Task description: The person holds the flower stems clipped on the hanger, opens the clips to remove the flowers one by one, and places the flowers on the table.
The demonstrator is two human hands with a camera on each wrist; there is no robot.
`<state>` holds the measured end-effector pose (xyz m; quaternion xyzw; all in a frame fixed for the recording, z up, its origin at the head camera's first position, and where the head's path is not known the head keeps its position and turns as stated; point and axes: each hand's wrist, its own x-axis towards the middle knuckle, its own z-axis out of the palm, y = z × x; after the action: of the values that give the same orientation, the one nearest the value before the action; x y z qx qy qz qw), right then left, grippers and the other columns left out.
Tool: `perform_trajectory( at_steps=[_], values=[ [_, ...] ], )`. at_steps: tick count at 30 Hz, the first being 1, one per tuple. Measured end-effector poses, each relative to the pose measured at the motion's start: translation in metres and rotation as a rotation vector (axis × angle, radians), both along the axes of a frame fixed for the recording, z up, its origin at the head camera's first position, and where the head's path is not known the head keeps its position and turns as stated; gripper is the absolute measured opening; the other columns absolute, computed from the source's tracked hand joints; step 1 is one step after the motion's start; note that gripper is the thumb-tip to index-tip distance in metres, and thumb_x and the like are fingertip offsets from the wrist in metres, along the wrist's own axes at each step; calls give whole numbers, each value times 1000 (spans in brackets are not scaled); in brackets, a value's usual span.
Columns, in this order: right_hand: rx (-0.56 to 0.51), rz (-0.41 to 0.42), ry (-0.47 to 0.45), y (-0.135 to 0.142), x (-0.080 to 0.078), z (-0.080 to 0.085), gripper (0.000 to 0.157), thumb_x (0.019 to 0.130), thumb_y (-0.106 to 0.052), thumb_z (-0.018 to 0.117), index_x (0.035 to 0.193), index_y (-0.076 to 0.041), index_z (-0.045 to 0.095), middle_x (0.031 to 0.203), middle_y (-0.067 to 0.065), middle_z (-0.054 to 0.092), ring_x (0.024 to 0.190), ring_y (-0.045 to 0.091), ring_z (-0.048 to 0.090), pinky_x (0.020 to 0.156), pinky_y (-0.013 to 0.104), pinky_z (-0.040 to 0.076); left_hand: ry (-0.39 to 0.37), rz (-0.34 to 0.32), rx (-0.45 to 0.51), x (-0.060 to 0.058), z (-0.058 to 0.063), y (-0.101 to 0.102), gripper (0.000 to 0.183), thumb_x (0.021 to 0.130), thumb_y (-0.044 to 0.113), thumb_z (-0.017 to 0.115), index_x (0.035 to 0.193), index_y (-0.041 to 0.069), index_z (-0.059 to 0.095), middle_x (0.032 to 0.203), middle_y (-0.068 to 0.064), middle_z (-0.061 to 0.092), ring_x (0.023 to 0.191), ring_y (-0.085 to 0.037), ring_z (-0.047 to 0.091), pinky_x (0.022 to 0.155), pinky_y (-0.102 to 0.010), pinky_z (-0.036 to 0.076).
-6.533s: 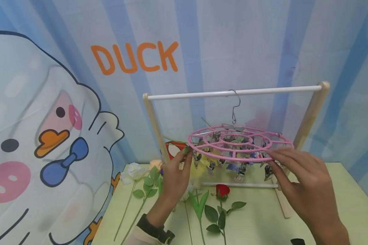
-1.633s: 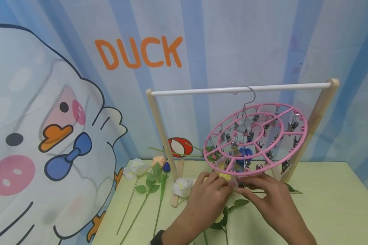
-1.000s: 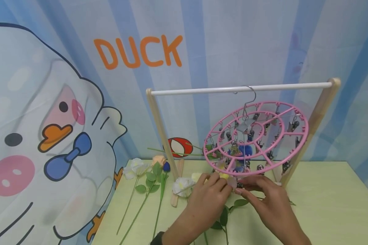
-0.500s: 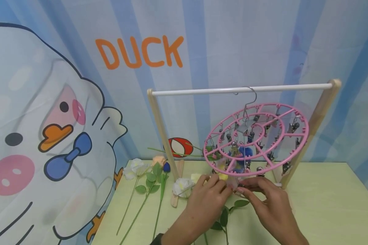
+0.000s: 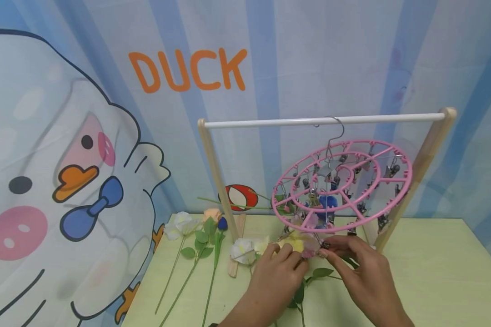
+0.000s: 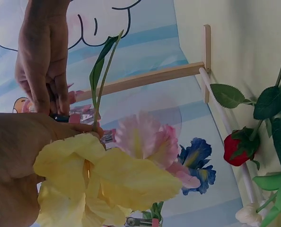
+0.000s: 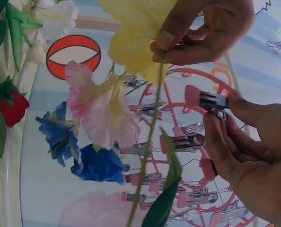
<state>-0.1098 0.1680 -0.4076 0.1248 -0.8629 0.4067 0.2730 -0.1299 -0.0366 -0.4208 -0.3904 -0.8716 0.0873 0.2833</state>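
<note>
My left hand (image 5: 270, 281) pinches the stem of a yellow artificial flower (image 7: 136, 28) just below its bloom, between thumb and forefinger. The leafy end of this stem points rightward, past my right hand. In my right hand (image 5: 364, 274) is a metal clip (image 7: 206, 99) with pink tips, pinched at its handles. The clip belongs to a round pink clip hanger (image 5: 390, 180), tilted with its near edge low above both hands. In the right wrist view, the clip stands apart from the stem. A pink-and-white flower (image 7: 107, 113) and blue flowers (image 7: 100, 163) hang among the clips.
The hanger's hook sits on the white bar (image 5: 270, 122) of a wooden stand (image 5: 214, 168). Left on the table (image 5: 442, 272) lie white (image 5: 184, 223) and peach flowers (image 5: 212, 214) with a blue bud (image 5: 222, 223). A red rose (image 6: 240, 149) lies near the lower bar.
Earlier my hands were apart, at the sides of a nearly level hanger. Now it tilts and my hands are together under its near edge. Over the last second they have shifted only slightly.
</note>
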Motion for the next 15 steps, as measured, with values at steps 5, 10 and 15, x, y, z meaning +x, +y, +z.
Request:
perform_trajectory(
  at_steps=[5, 10, 15],
  values=[
    [12, -4, -4, -2, 1, 1, 30, 89, -8, 85, 117, -14, 73, 109, -4, 75, 88, 8, 75, 79, 8, 54, 24, -47, 2, 5, -8, 3, 5, 98, 32, 75, 101, 31, 78, 105, 14, 71, 99, -9, 56, 89, -28, 47],
    [-6, 49, -34, -5, -1, -3, 30, 92, -10, 83, 120, -14, 72, 111, -4, 76, 89, 5, 75, 78, 16, 59, 27, -99, 6, 7, -18, 8, 2, 96, 34, 78, 97, 33, 78, 102, 15, 72, 98, -7, 57, 88, -26, 46],
    [-19, 92, -26, -9, -3, -10, 31, 94, -10, 81, 123, -14, 71, 115, -5, 75, 92, 5, 74, 81, 16, 59, 27, -135, 33, 8, -26, 13, 7, 97, 33, 77, 91, 34, 78, 99, 16, 74, 99, -6, 58, 89, -26, 47]
  ],
)
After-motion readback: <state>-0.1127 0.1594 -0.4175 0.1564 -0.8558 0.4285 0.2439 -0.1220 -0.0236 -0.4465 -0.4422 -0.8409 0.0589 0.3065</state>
